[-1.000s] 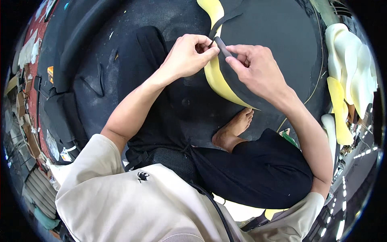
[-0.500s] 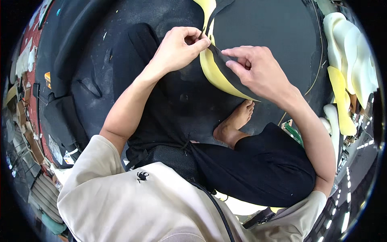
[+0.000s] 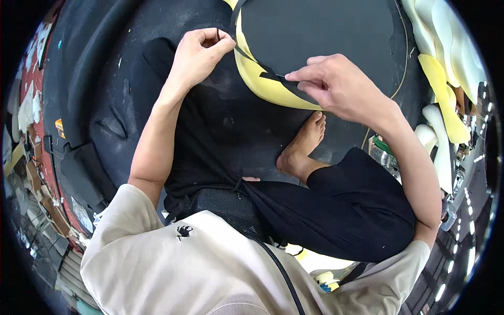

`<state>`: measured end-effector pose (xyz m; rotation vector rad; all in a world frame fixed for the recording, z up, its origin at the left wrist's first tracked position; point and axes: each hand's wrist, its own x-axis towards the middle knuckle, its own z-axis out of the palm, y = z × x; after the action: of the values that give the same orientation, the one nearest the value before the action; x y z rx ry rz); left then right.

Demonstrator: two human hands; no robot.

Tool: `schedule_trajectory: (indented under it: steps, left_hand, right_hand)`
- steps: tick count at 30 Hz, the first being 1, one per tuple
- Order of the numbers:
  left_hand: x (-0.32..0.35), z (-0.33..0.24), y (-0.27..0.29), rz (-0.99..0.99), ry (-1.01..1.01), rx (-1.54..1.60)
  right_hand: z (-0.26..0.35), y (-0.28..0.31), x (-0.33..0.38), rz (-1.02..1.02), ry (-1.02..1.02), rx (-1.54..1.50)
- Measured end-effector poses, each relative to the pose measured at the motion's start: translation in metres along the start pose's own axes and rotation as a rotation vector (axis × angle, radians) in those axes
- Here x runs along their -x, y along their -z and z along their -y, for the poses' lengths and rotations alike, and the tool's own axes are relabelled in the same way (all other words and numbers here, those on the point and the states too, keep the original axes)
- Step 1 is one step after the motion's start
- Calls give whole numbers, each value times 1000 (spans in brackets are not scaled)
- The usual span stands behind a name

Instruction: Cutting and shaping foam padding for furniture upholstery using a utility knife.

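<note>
A narrow black strip [image 3: 242,51] runs along the curved yellow sheet [image 3: 257,86], which bulges out from under the rim of a large black rounded panel [image 3: 320,31]. Left of that rim, my left hand [image 3: 202,55] is closed in a pinch on the strip, a bit of which shows between thumb and forefinger. My right hand [image 3: 333,86] is over the panel's near edge with thumb and forefinger pinched together. A thin silvery sliver [image 3: 280,76] sticks out from its fingertips toward a dark tab [image 3: 270,76] on the yellow sheet; its exact kind is too small to make out.
My bare foot [image 3: 302,142] rests just below the yellow sheet's tip. White and yellow foam-like pieces [image 3: 443,100] are piled at the right. Dark folded material [image 3: 86,168] lies at the left, near boxes and scraps. A thin cord [image 3: 404,63] curves along the panel's right side.
My left hand has moved left, away from my right hand, drawing the strip with it. The yellow sheet and panel appear shifted left and up in view. A silvery sliver now shows at my right fingertips.
</note>
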<state>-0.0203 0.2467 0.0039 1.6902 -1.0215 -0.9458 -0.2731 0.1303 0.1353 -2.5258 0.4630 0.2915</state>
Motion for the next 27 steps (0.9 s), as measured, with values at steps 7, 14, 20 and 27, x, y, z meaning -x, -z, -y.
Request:
schedule_trajectory:
  steps: [7, 14, 20, 27]
  left_hand:
    - [-2, -1, 1, 19, 65, 69]
    - [-7, 6, 9, 65, 106, 58]
    - [-12, 11, 8, 32, 100, 154]
    - [-14, 11, 11, 44, 100, 155]
  right_hand:
    - [-5, 12, 30, 87, -80, 155]
    - [-16, 13, 59, 74, -53, 342]
    - [-29, 14, 81, 114, -42, 560]
    - [-43, 14, 105, 156, -140, 680]
